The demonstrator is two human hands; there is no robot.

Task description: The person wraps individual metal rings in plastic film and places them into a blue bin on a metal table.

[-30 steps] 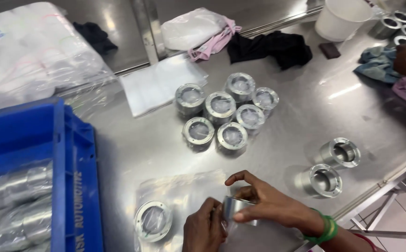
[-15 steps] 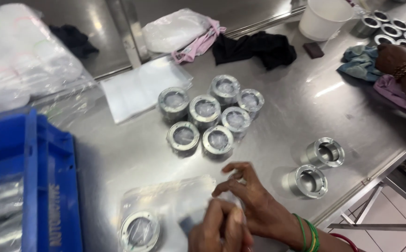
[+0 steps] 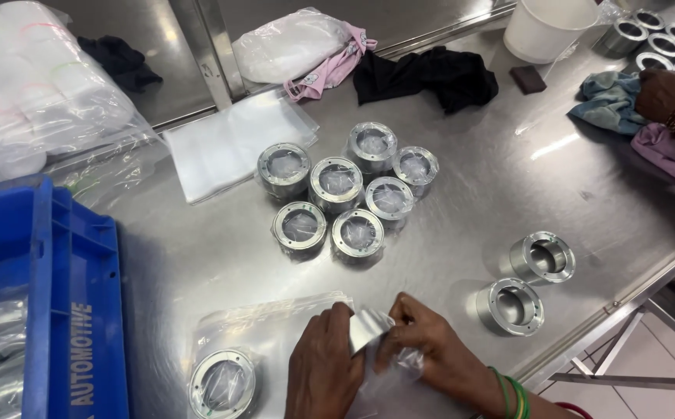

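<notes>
Both hands meet at the near edge of the steel table (image 3: 585, 194): the left hand (image 3: 323, 371) and right hand (image 3: 430, 353) pinch a clear plastic bag (image 3: 370, 330) between closed fingers. Just left of that bag lies a bagged round metal ring (image 3: 222, 383). Beyond it stand seven wrapped metal cylinders (image 3: 337, 186); to its right, two bare ones (image 3: 527, 281).

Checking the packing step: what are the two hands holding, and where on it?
Both the left hand and right hand pinch a clear plastic bag at its folded top edge.
</notes>
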